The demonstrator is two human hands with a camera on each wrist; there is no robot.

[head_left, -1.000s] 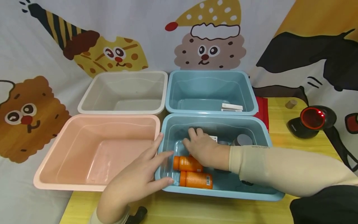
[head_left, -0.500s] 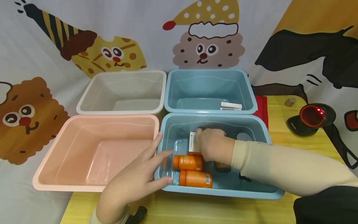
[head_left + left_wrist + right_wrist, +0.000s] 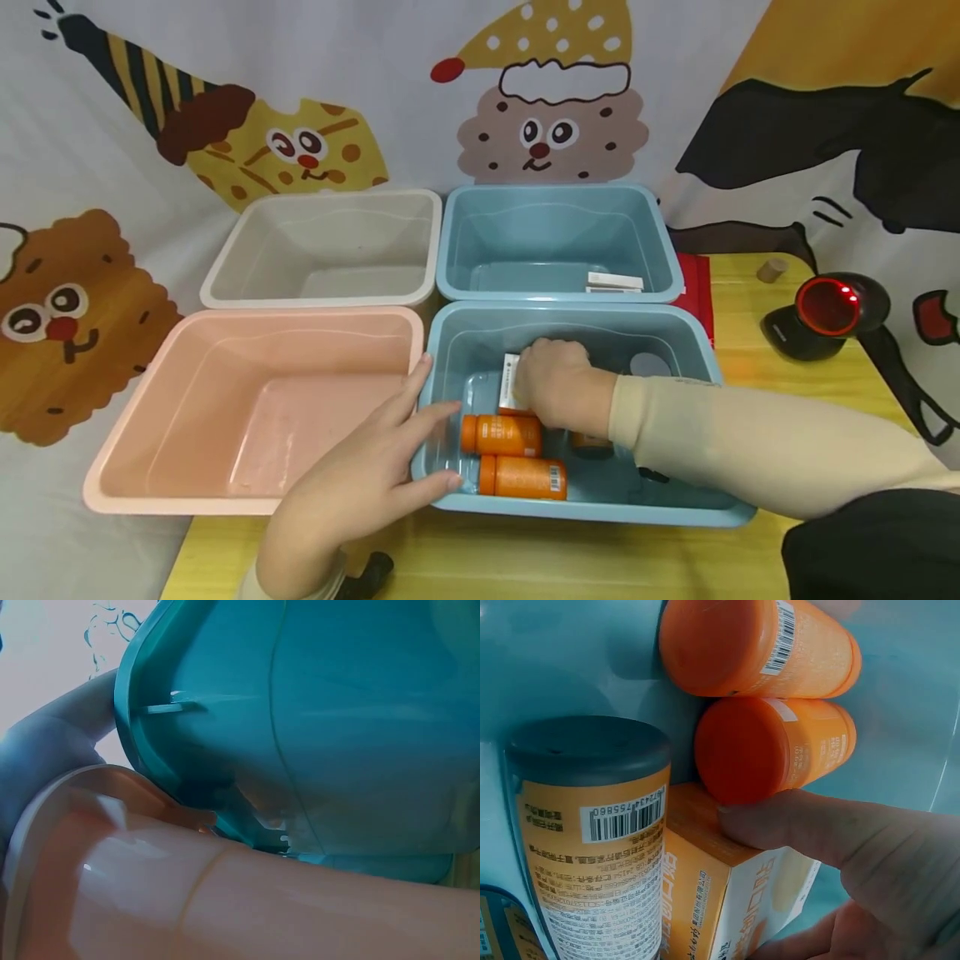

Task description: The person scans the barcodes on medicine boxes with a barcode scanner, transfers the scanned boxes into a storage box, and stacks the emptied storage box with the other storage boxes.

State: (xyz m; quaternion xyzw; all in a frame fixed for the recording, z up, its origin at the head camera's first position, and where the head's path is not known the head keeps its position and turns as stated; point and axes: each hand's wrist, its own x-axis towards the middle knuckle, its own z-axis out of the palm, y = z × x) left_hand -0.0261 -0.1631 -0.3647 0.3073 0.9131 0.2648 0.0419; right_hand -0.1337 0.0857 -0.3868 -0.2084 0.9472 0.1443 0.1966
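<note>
In the front blue bin [image 3: 637, 508] my right hand [image 3: 558, 383] holds a white-and-orange carton [image 3: 761, 896]. The right wrist view shows the thumb on the carton's orange end and other fingers partly seen along its far side. Two orange bottles [image 3: 522, 477] lie side by side just in front of the carton. Next to the carton is an amber bottle with a dark end and a barcode label [image 3: 596, 847]. My left hand [image 3: 360, 462] rests on the bin's left rim, fingers spread and fairly straight.
A pink bin [image 3: 180, 505] adjoins on the left. Behind stand a grey bin [image 3: 322, 302] and another blue bin [image 3: 555, 296] with small white boxes [image 3: 615, 282] in it. At right, a black scanner [image 3: 825, 312] glows red beside a small brown cylinder [image 3: 772, 269].
My right hand's fingers, extended a second ago, have curled onto the carton, which now shows at the hand's left side. The left hand has stayed on the rim.
</note>
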